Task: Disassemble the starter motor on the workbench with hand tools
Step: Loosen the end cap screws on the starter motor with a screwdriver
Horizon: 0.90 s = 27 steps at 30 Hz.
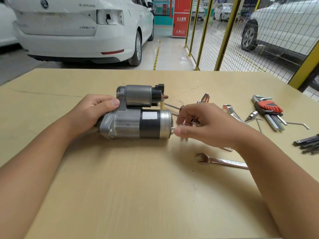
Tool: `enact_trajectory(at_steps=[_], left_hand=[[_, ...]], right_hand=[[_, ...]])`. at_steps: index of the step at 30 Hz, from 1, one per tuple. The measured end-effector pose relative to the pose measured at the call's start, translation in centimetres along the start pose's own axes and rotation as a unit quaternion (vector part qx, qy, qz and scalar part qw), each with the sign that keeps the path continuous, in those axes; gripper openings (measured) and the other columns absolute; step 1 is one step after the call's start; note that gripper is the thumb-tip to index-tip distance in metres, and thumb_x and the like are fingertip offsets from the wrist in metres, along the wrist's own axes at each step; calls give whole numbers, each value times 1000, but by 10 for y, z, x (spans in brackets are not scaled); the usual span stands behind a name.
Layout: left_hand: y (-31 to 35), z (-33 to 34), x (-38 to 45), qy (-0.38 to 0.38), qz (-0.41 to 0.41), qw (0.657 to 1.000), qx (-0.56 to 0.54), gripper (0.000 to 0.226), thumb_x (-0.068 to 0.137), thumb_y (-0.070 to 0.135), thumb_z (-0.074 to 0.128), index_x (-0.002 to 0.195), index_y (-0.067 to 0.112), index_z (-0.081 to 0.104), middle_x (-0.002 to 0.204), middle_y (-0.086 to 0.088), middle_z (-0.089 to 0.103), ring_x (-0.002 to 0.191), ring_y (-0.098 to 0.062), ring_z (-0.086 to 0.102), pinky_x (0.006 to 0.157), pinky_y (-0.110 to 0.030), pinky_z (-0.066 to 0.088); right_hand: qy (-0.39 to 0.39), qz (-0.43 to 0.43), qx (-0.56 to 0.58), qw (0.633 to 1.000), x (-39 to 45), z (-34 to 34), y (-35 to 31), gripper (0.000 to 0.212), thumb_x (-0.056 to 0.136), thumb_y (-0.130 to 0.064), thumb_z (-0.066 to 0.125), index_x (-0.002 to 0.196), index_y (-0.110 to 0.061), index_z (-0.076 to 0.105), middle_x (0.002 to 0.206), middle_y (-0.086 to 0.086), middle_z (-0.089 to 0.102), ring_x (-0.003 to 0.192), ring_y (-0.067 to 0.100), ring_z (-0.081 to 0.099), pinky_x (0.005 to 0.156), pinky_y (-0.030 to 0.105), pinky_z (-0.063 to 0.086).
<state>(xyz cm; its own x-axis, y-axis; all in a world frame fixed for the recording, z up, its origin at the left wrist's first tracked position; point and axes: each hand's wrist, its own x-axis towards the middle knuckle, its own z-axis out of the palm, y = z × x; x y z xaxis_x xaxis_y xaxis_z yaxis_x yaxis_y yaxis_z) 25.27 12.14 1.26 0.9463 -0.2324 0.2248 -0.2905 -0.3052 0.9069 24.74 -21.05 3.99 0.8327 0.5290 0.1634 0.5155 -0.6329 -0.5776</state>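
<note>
The starter motor (138, 124) lies on its side in the middle of the workbench (138, 187), its solenoid (139, 95) on the far side. My left hand (94, 109) grips the motor's cast nose housing at the left end. At the motor's rear end cap, my right hand (203, 125) pinches the head of a long through bolt (173, 130) that sticks out of the cap. The fingers of that hand are blurred. A small dark tool piece shows between them, too unclear to name.
A combination wrench (222, 160) lies near my right wrist. More wrenches (229, 111), a hex key set in a red holder (269, 109), a bit driver (252, 116) and dark loose keys (309, 144) lie right. A yellow mesh fence and parked cars stand beyond the bench.
</note>
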Motion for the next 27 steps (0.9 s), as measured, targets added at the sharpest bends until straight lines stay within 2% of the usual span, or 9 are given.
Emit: enact_trajectory(at_steps=[3, 5, 9, 11, 14, 18, 20, 24, 27], left_hand=[[-1, -1, 1, 2, -3, 1000, 7, 70, 79, 71, 71, 77, 3, 54, 73, -6, 49, 66, -18, 47, 57, -27, 37], [-2, -1, 2, 4, -2, 1000, 7, 57, 84, 61, 67, 76, 6, 56, 73, -4, 51, 66, -16, 49, 57, -26, 39], [-2, 0, 2, 4, -1, 1000, 6, 53, 85, 55, 63, 75, 4, 54, 73, -6, 49, 66, -16, 47, 55, -23, 38], [0, 2, 2, 5, -1, 1000, 3, 48, 85, 55, 62, 70, 10, 52, 71, -3, 47, 62, -13, 45, 51, -21, 36], [1, 4, 2, 6, 4, 1000, -6, 39, 89, 48, 62, 63, 21, 52, 64, 5, 45, 56, -8, 42, 49, -19, 35], [1, 5, 2, 9, 7, 1000, -17, 35, 92, 40, 60, 62, 23, 53, 63, 6, 45, 55, -8, 42, 49, -19, 35], [1, 5, 2, 10, 7, 1000, -21, 34, 94, 35, 58, 63, 22, 54, 63, 5, 46, 55, -9, 43, 49, -19, 36], [2, 6, 2, 7, 13, 1000, -16, 35, 95, 34, 56, 62, 24, 58, 62, 8, 49, 55, -6, 46, 50, -17, 39], [4, 5, 1, 4, 14, 1000, -17, 34, 90, 43, 61, 63, 23, 60, 63, 9, 52, 56, -5, 48, 51, -16, 40]], right_hand=[[-5, -6, -28, 1000, 2, 2, 0, 23, 93, -35, 66, 76, -21, 69, 65, -7, 61, 60, 3, 52, 55, 16, 39], [0, -14, -22, 1000, 2, 1, 0, 19, 88, -30, 73, 73, -22, 66, 68, -6, 63, 64, 5, 55, 57, 17, 40], [8, -18, -4, 1000, 0, -2, 2, 23, 79, -31, 82, 72, -24, 61, 71, -7, 64, 65, 5, 53, 59, 19, 40], [-10, -9, -8, 1000, 0, -2, 2, 17, 85, -37, 75, 75, -26, 67, 73, -8, 69, 68, 6, 60, 62, 23, 46], [-28, -3, -16, 999, 2, 0, 3, 23, 94, -33, 65, 74, -24, 70, 71, -9, 72, 68, 9, 65, 63, 27, 49], [-10, -17, -38, 999, 3, -1, 5, 17, 87, -31, 74, 72, -25, 70, 70, -13, 67, 65, 5, 58, 55, 17, 41], [-4, -18, -36, 999, 3, -1, 6, 17, 84, -30, 79, 70, -28, 69, 72, -17, 66, 67, 3, 58, 56, 16, 42], [9, -22, -33, 999, 2, 0, 6, 17, 76, -27, 85, 75, -25, 68, 69, -11, 66, 67, 0, 58, 56, 15, 39], [-37, -5, -19, 999, 2, 0, 5, 23, 87, -41, 73, 76, -22, 69, 67, -10, 66, 58, -1, 53, 53, 12, 37]])
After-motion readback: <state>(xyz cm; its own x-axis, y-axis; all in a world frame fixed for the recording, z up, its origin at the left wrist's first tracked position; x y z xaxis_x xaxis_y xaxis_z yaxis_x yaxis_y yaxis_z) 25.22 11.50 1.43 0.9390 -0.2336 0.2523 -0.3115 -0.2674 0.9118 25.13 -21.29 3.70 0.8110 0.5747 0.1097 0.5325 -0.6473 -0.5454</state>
